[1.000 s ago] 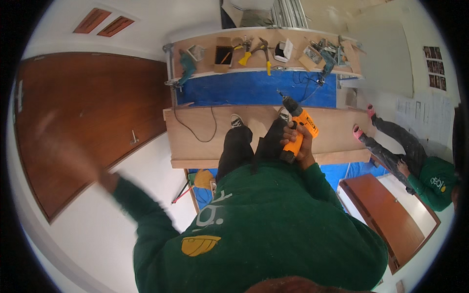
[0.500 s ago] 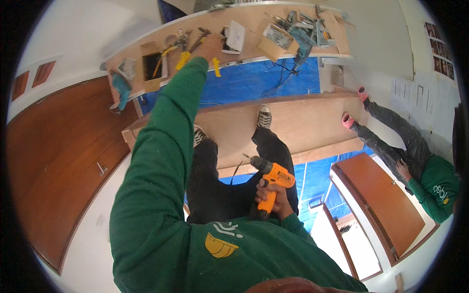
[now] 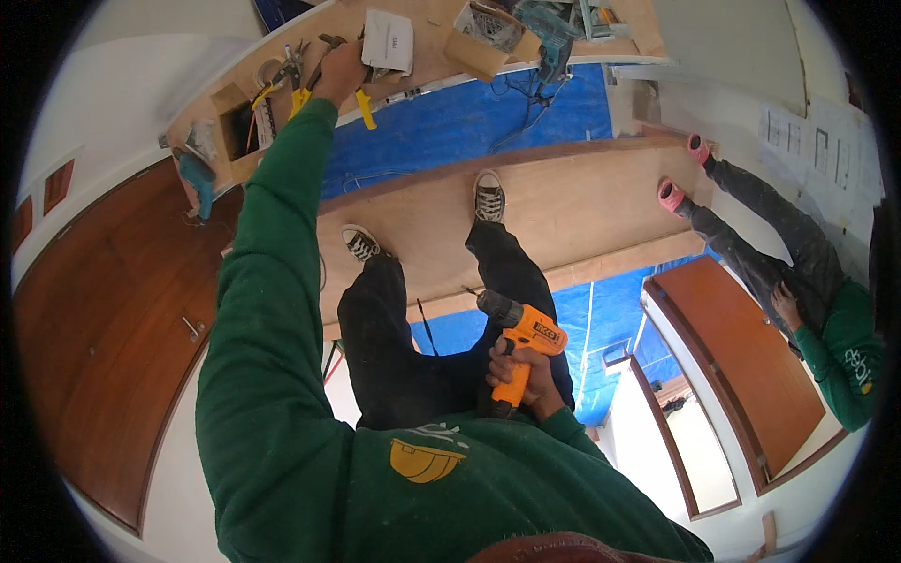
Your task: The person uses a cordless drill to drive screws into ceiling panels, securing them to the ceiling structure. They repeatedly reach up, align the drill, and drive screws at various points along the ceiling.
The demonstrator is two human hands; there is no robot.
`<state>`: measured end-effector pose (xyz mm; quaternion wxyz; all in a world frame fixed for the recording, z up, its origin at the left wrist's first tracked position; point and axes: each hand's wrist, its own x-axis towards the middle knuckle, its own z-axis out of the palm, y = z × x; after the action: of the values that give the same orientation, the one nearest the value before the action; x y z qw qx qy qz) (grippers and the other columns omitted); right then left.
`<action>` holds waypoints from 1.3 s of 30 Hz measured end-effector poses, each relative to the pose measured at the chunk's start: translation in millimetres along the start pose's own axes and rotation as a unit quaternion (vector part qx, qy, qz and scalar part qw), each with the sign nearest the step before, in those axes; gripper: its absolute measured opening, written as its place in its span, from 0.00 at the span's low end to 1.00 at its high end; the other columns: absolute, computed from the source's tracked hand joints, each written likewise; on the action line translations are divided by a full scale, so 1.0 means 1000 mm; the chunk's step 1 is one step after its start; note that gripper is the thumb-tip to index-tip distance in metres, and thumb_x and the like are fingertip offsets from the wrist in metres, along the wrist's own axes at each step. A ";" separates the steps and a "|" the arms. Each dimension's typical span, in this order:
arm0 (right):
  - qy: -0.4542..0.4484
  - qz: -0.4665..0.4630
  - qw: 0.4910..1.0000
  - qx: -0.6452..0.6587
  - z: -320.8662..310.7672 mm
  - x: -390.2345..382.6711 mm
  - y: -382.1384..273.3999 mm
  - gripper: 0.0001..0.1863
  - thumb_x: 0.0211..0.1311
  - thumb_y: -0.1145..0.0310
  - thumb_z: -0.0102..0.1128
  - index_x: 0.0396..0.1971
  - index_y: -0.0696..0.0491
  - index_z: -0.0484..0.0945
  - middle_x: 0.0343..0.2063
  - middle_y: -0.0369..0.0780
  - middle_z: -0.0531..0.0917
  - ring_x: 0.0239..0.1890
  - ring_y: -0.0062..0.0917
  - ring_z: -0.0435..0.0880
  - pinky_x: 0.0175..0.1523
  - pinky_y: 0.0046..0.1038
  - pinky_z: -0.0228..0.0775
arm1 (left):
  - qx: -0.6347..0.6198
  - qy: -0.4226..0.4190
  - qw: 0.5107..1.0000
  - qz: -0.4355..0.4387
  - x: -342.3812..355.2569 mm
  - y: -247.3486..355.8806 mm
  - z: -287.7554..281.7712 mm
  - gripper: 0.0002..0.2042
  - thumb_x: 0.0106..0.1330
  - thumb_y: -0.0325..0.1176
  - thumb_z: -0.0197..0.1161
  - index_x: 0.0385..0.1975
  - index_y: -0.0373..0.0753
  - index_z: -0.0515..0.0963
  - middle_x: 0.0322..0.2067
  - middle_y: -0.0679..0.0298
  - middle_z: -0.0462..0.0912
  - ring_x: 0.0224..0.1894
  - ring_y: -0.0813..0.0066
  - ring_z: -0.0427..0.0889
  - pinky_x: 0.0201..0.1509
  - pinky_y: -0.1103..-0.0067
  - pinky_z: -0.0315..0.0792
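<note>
My left arm stretches out to the wooden bench, and my left hand [image 3: 342, 71] is down among hand tools beside a white carton [image 3: 387, 43]. Its fingers are hidden, so any hold is unclear. A yellow handle [image 3: 365, 110] shows just right of that wrist, and another yellow handle [image 3: 298, 99] lies on its left. A dark-headed tool, perhaps a hammer [image 3: 330, 41], is beyond the fingers. In front of my lap, my right hand [image 3: 527, 377] is wrapped round the grip of an orange cordless drill [image 3: 535, 330]. The drill's bit points up and left.
An open box of small metal parts [image 3: 479, 42] and a teal corded power tool [image 3: 549, 39] sit further right on the bench [image 3: 427, 80]. Blue sheeting [image 3: 422, 141] lies below it. Beyond a plank [image 3: 572, 202], a co-worker's legs [image 3: 760, 253] extend at right.
The view has shifted, so the bench and its tools appear further up and left. My left hand stays near the white carton. The drill remains in my right hand.
</note>
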<state>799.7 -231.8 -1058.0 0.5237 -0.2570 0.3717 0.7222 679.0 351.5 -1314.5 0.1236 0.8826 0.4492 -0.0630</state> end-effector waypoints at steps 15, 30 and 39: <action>-0.046 -0.075 0.988 -0.125 0.053 -0.003 -0.028 0.14 0.63 0.67 0.62 0.48 0.53 0.76 0.25 0.33 0.72 0.27 0.22 0.76 0.44 0.36 0.76 | -0.715 0.062 0.673 -0.178 -0.151 0.037 -0.114 0.13 0.78 0.38 0.59 0.56 0.39 0.78 0.45 0.62 0.88 0.43 0.75 0.88 0.39 0.83 0.78; -0.324 -0.168 0.776 -0.514 0.307 -0.083 0.031 0.18 0.61 0.76 0.65 0.51 0.54 0.75 0.32 0.38 0.81 0.37 0.28 0.85 0.52 0.40 0.80 | -0.783 0.320 0.532 -0.037 -0.422 0.131 -0.472 0.09 0.79 0.35 0.59 0.47 0.36 0.80 0.49 0.61 0.84 0.54 0.65 0.86 0.57 0.74 0.80; -0.519 -0.063 0.704 -0.480 0.333 -0.132 0.055 0.18 0.59 0.78 0.64 0.50 0.55 0.76 0.31 0.38 0.80 0.35 0.28 0.84 0.52 0.40 0.78 | -0.782 0.399 0.478 0.029 -0.496 0.263 -0.555 0.10 0.79 0.32 0.57 0.52 0.34 0.77 0.51 0.58 0.83 0.59 0.59 0.83 0.64 0.68 0.79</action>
<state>795.6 -48.0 -745.6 0.4838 -0.0811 -0.3728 0.7876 599.8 -30.2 -628.4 0.5718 0.3631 0.2878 0.6770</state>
